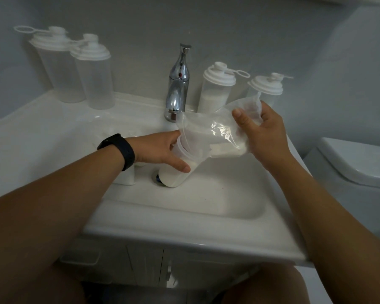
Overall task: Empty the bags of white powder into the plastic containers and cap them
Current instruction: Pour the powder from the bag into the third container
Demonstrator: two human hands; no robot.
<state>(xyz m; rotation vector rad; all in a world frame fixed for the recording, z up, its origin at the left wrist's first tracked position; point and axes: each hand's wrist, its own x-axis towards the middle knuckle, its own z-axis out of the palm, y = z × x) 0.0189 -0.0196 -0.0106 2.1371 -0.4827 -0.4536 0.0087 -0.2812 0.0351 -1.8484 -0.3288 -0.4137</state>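
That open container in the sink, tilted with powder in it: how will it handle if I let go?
The open container leans on its bottom edge, steadied by the left hand, so it would probably tip. Being round, it may roll. Uncapped, it could spill powder into the sink.

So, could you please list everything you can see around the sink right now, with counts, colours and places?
Empty containers: two, clear with white lids, capped, back left of the sink ledge.
Filled containers: two, clear with white lids, right of the tap; the nearer one shows powder.
Open container: one, clear, holding white powder, tilted over the basin.
Bag: one, clear, with white powder, mouth in the open container.
Tap: one, chrome, back centre.
Sink: one, white.
Toilet: one, white, far right.
Cabinet: one, grey, under the sink.
Wristband: one, black, left wrist.
Left hand: grips the open container.
Right hand: grips the bag.
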